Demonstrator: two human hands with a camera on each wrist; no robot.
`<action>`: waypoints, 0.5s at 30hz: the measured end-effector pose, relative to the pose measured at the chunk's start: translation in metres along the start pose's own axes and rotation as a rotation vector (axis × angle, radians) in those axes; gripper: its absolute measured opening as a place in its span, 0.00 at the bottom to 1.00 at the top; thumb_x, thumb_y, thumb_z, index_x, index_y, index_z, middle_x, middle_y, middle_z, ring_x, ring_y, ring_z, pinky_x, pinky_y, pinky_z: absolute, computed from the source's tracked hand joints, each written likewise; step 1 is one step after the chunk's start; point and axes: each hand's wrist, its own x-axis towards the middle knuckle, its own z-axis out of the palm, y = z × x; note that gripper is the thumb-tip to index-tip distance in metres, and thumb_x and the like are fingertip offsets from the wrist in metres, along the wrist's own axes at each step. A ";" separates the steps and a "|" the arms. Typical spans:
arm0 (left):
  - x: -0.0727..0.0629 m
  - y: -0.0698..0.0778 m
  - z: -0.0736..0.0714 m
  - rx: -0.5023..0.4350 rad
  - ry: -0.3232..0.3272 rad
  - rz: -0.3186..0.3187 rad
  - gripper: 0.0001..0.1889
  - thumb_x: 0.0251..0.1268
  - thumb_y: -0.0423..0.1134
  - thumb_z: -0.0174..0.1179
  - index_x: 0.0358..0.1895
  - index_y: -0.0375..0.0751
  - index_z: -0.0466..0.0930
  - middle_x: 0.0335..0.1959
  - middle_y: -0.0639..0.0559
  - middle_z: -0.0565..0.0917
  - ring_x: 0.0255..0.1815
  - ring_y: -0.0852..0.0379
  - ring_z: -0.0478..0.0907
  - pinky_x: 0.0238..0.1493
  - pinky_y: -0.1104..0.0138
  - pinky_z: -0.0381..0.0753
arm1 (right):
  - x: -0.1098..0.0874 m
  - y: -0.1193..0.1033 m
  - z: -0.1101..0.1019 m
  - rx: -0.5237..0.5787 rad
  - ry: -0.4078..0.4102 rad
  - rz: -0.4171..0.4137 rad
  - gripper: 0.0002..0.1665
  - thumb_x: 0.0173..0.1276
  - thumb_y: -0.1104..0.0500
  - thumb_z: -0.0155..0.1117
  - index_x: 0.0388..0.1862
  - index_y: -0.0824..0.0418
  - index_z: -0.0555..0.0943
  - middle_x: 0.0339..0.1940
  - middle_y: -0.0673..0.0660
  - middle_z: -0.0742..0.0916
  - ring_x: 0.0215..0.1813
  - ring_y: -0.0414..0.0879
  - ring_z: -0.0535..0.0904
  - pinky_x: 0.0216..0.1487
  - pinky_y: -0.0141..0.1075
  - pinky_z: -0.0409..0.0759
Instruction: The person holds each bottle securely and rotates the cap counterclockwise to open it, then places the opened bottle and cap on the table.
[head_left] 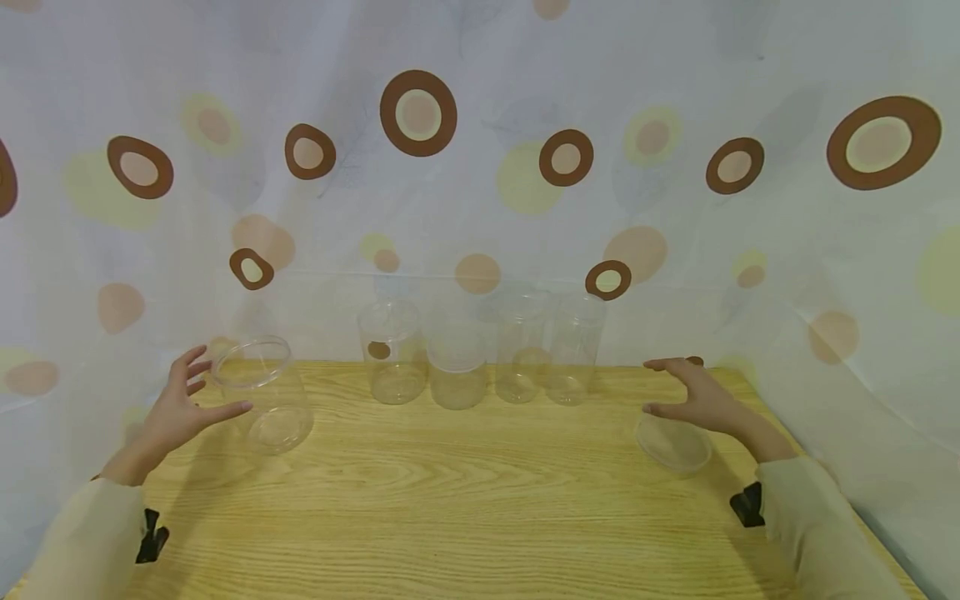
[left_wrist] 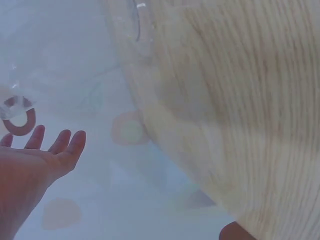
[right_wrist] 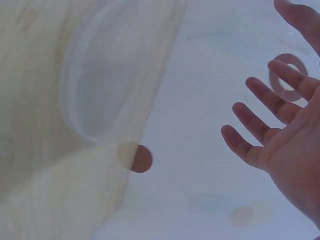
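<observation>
My left hand [head_left: 180, 412] is at the left side of the table, fingers spread and thumb apart, beside a clear plastic jar [head_left: 279, 400] that has no lid on it. The thumb overlaps the jar's side in the head view. In the left wrist view the same hand [left_wrist: 45, 162] shows spread fingers. On the right, my right hand [head_left: 697, 400] hovers with thumb and fingers apart above a clear round lid [head_left: 675, 446] lying on the table. The right wrist view shows the hand [right_wrist: 285, 130] with spread fingers and nothing in them, the lid [right_wrist: 100, 75] lying off to its left.
Several clear containers stand in a row at the table's back edge: a wide jar [head_left: 393, 367], a shorter one [head_left: 457, 375], and tall narrow ones [head_left: 573, 358]. A patterned curtain [head_left: 480, 208] hangs behind the wooden table [head_left: 450, 508]. Black clips [head_left: 152, 537] show at both sleeves.
</observation>
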 end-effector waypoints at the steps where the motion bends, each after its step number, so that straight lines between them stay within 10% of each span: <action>1: 0.000 0.003 -0.003 0.007 0.007 0.007 0.56 0.56 0.44 0.64 0.71 0.46 0.23 0.69 0.25 0.40 0.64 0.21 0.43 0.52 0.32 0.56 | 0.002 -0.003 -0.002 -0.002 0.007 -0.005 0.38 0.58 0.51 0.66 0.63 0.67 0.65 0.60 0.69 0.71 0.60 0.68 0.64 0.54 0.64 0.64; 15: 0.006 0.052 -0.009 0.071 0.022 0.144 0.51 0.52 0.44 0.67 0.72 0.42 0.38 0.70 0.30 0.46 0.66 0.25 0.45 0.55 0.32 0.50 | 0.032 -0.056 -0.021 0.019 0.075 -0.075 0.34 0.60 0.52 0.65 0.62 0.62 0.66 0.60 0.63 0.72 0.60 0.63 0.67 0.54 0.58 0.67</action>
